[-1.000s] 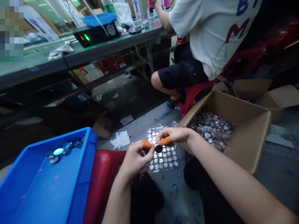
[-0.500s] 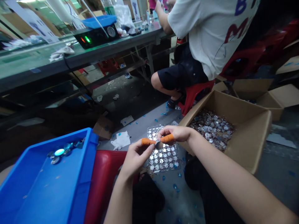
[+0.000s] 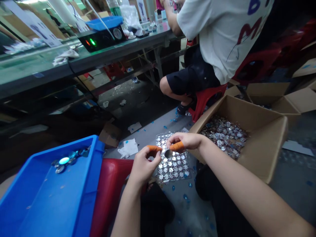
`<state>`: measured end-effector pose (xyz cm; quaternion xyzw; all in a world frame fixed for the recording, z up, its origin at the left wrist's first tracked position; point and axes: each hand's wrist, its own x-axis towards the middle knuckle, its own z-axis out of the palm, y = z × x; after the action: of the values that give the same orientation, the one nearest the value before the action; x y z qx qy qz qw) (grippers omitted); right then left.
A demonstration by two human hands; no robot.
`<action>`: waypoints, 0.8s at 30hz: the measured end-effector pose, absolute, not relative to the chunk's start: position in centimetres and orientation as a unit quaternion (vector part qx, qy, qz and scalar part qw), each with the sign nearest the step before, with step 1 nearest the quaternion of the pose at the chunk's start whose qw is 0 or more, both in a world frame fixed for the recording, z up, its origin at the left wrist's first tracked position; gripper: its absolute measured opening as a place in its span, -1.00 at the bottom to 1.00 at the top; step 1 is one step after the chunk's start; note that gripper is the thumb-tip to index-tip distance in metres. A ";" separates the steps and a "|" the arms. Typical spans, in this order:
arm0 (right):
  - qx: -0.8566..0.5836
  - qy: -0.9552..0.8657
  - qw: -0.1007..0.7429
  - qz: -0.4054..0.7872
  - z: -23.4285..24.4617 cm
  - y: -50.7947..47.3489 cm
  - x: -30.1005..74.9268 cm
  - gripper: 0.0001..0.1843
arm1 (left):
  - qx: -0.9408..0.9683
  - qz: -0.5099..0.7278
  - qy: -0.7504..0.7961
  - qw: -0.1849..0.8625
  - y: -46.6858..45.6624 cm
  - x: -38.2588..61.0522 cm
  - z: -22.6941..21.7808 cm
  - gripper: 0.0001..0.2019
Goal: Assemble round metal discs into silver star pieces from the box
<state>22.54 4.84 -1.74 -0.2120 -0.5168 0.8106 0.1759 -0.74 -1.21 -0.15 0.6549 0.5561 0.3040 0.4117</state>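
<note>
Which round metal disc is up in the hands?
The disc pinched under the right hand's orange finger cot, beside the left hand; the others lie in the blue crate.

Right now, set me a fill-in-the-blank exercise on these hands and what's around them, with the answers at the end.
The left hand and right hand each wear an ____ finger cot.
The round shiny disc is pinched between ____ hands.
The ____ plastic tray holds round discs.
The cardboard box stands to the ____ of the hands.

Answers: orange; both; blue; right.
</note>
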 end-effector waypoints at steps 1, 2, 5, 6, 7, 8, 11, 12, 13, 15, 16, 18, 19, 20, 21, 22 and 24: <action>-0.205 -0.512 0.184 0.814 -1.8 4.8 22.6 -0.60 | 0.677 0.270 0.544 0.415 -1.4 -0.7 -0.4 -0.84; -0.196 -0.505 0.194 0.818 -1.9 4.8 22.6 -0.60 | 0.703 0.218 0.525 0.427 -1.7 -0.5 -0.7 -0.84; -0.169 -0.481 0.219 0.832 -1.8 4.8 22.7 -0.57 | 0.755 0.029 0.448 0.478 -3.2 0.8 -1.4 -0.87; -0.166 -0.473 0.224 0.836 -1.7 4.7 22.8 -0.56 | 0.754 -0.010 0.431 0.496 -3.7 1.3 -1.5 -0.91; -0.169 -0.466 0.228 0.838 -1.6 4.7 22.8 -0.56 | 0.746 -0.025 0.427 0.510 -4.0 1.8 -1.6 -0.95; -0.181 -0.460 0.234 0.837 -1.4 4.7 22.8 -0.57 | 0.738 -0.008 0.440 0.512 -4.1 2.2 -1.7 -0.95; -0.264 -0.439 0.269 0.816 -1.5 4.8 22.8 -0.62 | 0.716 0.166 0.543 0.406 -3.1 2.1 -1.8 -0.83; -0.304 -0.429 0.280 0.803 -1.8 5.0 22.8 -0.63 | 0.708 0.228 0.572 0.345 -2.5 1.7 -1.8 -0.78; -0.346 -0.420 0.286 0.789 -2.1 5.1 22.6 -0.63 | 0.703 0.278 0.588 0.288 -2.0 1.3 -1.9 -0.72; -0.422 -0.407 0.280 0.760 -2.7 5.4 22.2 -0.65 | 0.701 0.333 0.593 0.216 -1.2 0.7 -1.9 -0.62; -0.449 -0.404 0.273 0.749 -2.9 5.4 21.9 -0.66 | 0.705 0.343 0.587 0.202 -1.0 0.6 -2.0 -0.60; -0.480 -0.399 0.263 0.736 -3.0 5.4 21.2 -0.71 | 0.716 0.348 0.572 0.196 -0.8 0.8 -2.1 -0.60; -0.485 -0.395 0.260 0.736 -3.0 5.4 20.9 -0.74 | 0.721 0.346 0.567 0.197 -0.8 1.0 -2.2 -0.60; -0.495 -0.388 0.260 0.732 -3.0 5.4 20.6 -0.77 | 0.726 0.343 0.562 0.199 -0.8 1.2 -2.3 -0.60; -0.509 -0.382 0.262 0.725 -3.1 5.5 20.2 -0.79 | 0.729 0.341 0.559 0.199 -0.7 1.3 -2.4 -0.60; -0.520 -0.376 0.263 0.720 -3.2 5.7 20.0 -0.80 | 0.732 0.339 0.557 0.198 -0.6 1.4 -2.5 -0.59; -0.524 -0.376 0.259 0.719 -3.5 6.0 19.5 -0.84 | 0.738 0.336 0.555 0.186 -0.3 1.5 -2.9 -0.60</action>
<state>19.50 5.97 -3.51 -0.5236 -0.3761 0.7191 0.2594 1.47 -0.33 -2.95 0.7381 0.5548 0.3359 0.1856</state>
